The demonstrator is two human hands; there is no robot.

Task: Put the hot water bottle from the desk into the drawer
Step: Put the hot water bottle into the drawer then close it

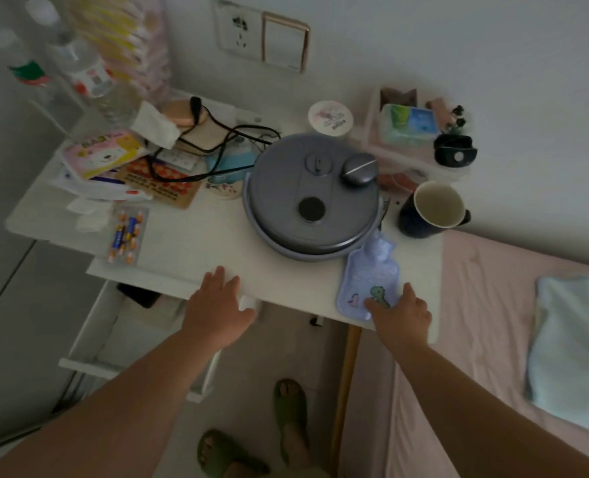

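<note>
A small lilac hot water bottle (368, 274) with a green dinosaur print lies flat at the front right corner of the white desk (189, 243). My right hand (401, 313) rests on its near end, fingers spread over the print. My left hand (217, 305) lies on the desk's front edge, over a small white drawer knob, fingers apart. Below and to the left, the white drawer (110, 339) stands pulled out, with a dark item at its back.
A grey round lidded pot (312, 196) sits just behind the bottle. A dark mug (431, 208) stands to the right, a battery pack (127, 232) and cluttered boxes and cables to the left. A pink bed (493, 322) borders the desk's right side. My feet in green slippers are below.
</note>
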